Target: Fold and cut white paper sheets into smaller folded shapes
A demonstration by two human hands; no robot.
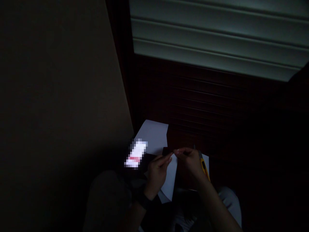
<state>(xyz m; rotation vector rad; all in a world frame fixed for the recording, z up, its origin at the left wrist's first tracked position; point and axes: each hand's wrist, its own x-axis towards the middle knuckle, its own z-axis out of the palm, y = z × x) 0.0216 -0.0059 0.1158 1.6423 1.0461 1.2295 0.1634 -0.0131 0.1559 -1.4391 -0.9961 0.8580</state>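
Pinched at its upper edge, a folded or cut piece of white paper point(171, 178) hangs below my left hand point(157, 170), which wears a dark band at the wrist. The fingers of my right hand point(190, 160) are closed at the paper's top corner, and their tips meet those of the left. Darkness hides the exact grip. A yellow utility knife point(203, 165) lies just right of my right hand, partly behind the wrist. Another white sheet of paper point(154, 133) lies beyond my left hand.
A glowing phone screen point(136, 154), blurred out, lies left of my left hand. More white paper point(206, 159) shows under the knife. A plain wall point(65, 80) rises at left; dark slatted panelling point(200, 100) and a pale slatted panel point(212, 35) stand ahead. My knees flank the work.
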